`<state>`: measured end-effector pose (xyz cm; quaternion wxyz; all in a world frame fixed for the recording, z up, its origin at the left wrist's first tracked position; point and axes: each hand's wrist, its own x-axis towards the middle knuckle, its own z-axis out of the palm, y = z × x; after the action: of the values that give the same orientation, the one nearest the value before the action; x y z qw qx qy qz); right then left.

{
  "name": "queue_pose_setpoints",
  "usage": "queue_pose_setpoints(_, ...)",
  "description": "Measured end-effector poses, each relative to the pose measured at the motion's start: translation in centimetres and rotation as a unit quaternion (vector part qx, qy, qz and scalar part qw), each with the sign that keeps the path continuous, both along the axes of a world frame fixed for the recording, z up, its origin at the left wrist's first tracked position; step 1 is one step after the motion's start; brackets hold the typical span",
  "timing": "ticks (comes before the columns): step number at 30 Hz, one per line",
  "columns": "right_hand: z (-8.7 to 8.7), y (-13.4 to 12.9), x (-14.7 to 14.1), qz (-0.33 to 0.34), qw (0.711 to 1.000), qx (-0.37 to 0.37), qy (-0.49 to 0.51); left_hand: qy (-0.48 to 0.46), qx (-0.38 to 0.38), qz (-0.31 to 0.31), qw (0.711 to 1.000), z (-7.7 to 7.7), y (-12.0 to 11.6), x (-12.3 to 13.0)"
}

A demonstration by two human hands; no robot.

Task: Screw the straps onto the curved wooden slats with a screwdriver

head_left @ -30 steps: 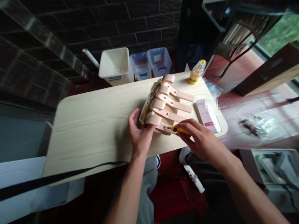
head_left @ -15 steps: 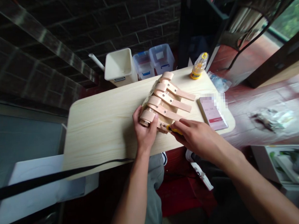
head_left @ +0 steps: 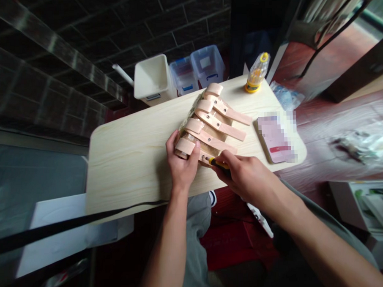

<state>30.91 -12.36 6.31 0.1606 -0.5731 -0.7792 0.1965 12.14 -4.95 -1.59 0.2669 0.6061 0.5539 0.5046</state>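
Note:
A wooden assembly (head_left: 209, 117) made of several jointed slats with rounded end blocks and dark screws rests on the pale wooden table (head_left: 125, 159). My left hand (head_left: 183, 165) is wrapped round its near left end, with the thumb on top. In my right hand (head_left: 240, 171) is a yellow and black screwdriver (head_left: 218, 163), its handle partly hidden by the fingers. The screwdriver's tip points left at a screw on the nearest slat; whether it sits in the screw head is too small to tell.
A pink-screened phone (head_left: 274, 142) lies on the table's right side. Behind it stands a clear bottle with yellow ends (head_left: 257, 74). A cream bin (head_left: 152, 79) and two clear plastic boxes (head_left: 207, 66) are beyond the far edge. A dark strap (head_left: 87, 219) crosses the lower left.
The view has shifted slightly. My left hand still grips the assembly, and my right hand keeps the screwdriver at the nearest slat, its grip slightly turned.

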Motion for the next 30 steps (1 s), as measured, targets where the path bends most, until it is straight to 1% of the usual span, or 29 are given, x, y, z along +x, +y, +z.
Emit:
queue_pose_setpoints(2,0.4,0.0,-0.1,-0.003,1.000,-0.011,0.001,0.002,0.002,0.000,1.000,0.1,0.0,0.0)
queue_pose_setpoints(5,1.3,0.0,0.4,0.020,1.000,-0.010,0.001,0.003,0.008,-0.007,1.000,0.2,0.0,0.0)
queue_pose_setpoints(7,2.0,0.0,0.8,0.033,0.999,-0.004,-0.018,0.008,0.014,-0.011,1.000,0.1,0.0,0.1)
queue_pose_setpoints(10,2.5,0.1,1.0,0.030,0.999,-0.002,-0.042,0.007,0.018,-0.015,1.000,0.0,0.0,0.2)
queue_pose_setpoints(14,2.2,0.1,0.6,0.017,0.999,0.004,-0.030,-0.014,0.009,-0.012,1.000,-0.1,0.0,0.2)
queue_pose_setpoints(20,2.0,0.5,-0.5,-0.035,0.997,-0.055,-0.034,-0.003,0.000,-0.001,1.000,0.2,-0.2,0.2)
queue_pose_setpoints(24,2.1,0.7,-1.1,-0.059,0.994,-0.078,-0.039,-0.012,-0.001,-0.003,1.000,0.2,-0.2,0.1)
queue_pose_setpoints(26,2.0,0.6,-1.0,-0.051,0.995,-0.076,-0.027,-0.002,0.001,-0.006,1.000,0.4,-0.2,-0.1)
queue_pose_setpoints(30,2.2,0.2,-0.1,-0.008,0.999,-0.043,-0.010,0.016,0.011,-0.024,1.000,0.8,-0.2,-0.3)
